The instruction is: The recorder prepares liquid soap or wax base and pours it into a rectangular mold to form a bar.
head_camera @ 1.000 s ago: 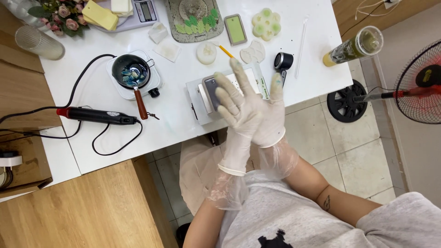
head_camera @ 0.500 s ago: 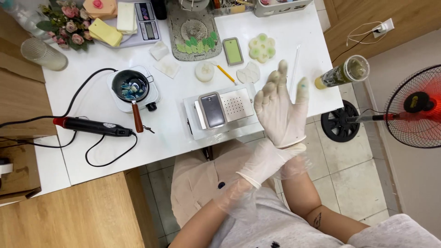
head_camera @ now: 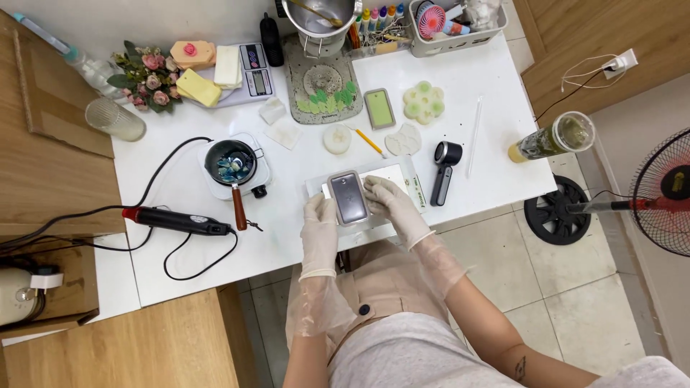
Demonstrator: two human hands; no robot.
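Both gloved hands, left hand [head_camera: 318, 224] & right hand [head_camera: 389, 203], flank phone [head_camera: 348, 197] on white tray [head_camera: 402, 174].

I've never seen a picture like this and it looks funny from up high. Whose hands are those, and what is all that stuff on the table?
The picture comes from a camera worn on a person's head, looking straight down, so you see their own two gloved hands. The left hand and right hand rest on either side of a dark phone lying on a flat white scale. Neither hand lifts anything. On the white table sit a small pot with blue bits inside, a black heat tool with a cord, a green mould, a glass and some flowers. A fan stands on the floor.
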